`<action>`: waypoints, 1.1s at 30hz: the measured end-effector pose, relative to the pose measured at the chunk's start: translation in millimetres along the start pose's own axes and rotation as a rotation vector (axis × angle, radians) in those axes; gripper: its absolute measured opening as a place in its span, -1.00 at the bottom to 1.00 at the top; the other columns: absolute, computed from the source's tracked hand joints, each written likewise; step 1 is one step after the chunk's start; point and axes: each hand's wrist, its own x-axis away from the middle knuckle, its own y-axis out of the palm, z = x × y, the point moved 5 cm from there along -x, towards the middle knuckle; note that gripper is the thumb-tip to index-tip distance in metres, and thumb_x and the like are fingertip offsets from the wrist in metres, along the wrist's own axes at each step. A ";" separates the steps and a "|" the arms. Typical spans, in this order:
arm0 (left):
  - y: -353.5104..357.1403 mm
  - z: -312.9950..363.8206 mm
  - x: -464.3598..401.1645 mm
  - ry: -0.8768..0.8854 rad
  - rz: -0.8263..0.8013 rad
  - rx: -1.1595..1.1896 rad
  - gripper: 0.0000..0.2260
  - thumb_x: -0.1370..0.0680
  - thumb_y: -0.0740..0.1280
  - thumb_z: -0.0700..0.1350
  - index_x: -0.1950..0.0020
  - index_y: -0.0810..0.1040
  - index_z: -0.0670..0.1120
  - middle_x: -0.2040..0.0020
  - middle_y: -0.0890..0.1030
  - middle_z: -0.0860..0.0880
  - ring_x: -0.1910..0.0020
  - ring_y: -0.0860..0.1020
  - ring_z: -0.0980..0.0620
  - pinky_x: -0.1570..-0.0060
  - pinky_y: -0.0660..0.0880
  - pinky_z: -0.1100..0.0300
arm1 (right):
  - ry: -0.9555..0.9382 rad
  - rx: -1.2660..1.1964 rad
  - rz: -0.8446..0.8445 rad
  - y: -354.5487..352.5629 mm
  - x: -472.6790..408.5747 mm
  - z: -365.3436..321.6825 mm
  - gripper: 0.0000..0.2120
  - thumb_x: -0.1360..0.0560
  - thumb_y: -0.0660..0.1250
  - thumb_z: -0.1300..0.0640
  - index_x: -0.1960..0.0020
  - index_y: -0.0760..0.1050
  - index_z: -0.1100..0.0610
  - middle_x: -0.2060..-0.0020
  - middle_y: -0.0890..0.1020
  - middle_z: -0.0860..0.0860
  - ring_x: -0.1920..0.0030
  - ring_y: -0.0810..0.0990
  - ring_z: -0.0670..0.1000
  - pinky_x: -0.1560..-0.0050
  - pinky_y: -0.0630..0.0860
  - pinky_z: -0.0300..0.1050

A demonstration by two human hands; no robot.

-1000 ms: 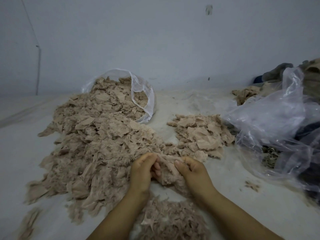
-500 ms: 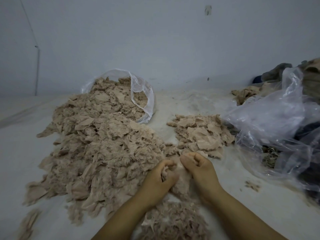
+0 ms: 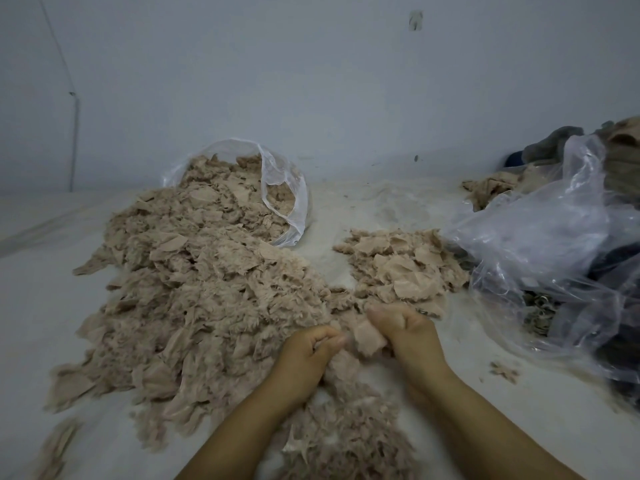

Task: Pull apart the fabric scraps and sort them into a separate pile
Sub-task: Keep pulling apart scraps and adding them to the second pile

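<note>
- Scrap [image 3: 367, 337] pinched between both hands, low centre, at near edge of big pile [image 3: 207, 292].
- Left hand [image 3: 308, 355] curled on fluffy side; right hand [image 3: 405, 334] fisted round smooth piece. Exact finger contact blurred, probably thumb-and-forefinger.
- Small pile [image 3: 398, 268] just beyond right hand.
- Fluff heap [image 3: 346, 441] between forearms.
- Open bag [image 3: 284, 199] behind big pile, spilling scraps.
- Crumpled plastic [image 3: 540, 244] far right.

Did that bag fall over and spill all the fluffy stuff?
It looks so. The clear bag lies on its side by the wall, and beige fabric scraps pour from its mouth across the table. A stray scrap also sits alone, right of the hands.
</note>
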 end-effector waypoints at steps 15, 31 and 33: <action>-3.7 3.2 1.0 -0.040 0.052 0.224 -0.80 -0.55 0.29 -0.25 0.23 0.58 -0.05 0.37 0.60 0.12 0.36 0.54 0.22 0.32 0.43 0.38 | 0.173 -0.075 -0.157 7.2 3.0 8.0 -0.85 -0.49 0.37 0.16 0.13 0.68 0.22 0.38 0.60 0.14 0.45 0.48 0.02 0.48 0.37 -0.21; -0.6 -1.4 7.5 -0.093 -0.275 -0.037 -0.55 -0.36 0.19 -0.20 -0.20 0.44 0.12 -0.04 0.61 0.13 -0.02 0.55 0.20 0.00 0.48 0.33 | 0.124 0.100 -0.108 -0.4 0.9 4.7 -0.64 -0.37 0.36 -0.18 0.18 0.52 0.14 0.38 0.53 0.03 0.39 0.48 -0.05 0.34 0.44 -0.19; -2.8 0.2 5.7 -0.008 -0.212 -0.192 -0.65 -0.46 0.23 -0.24 -0.12 0.48 0.15 -0.03 0.59 0.15 -0.03 0.54 0.22 -0.04 0.49 0.29 | 0.119 0.333 -0.280 9.7 6.7 6.5 -0.53 -0.26 0.37 -0.33 0.28 0.53 0.10 0.46 0.53 -0.05 0.44 0.44 -0.10 0.40 0.36 -0.26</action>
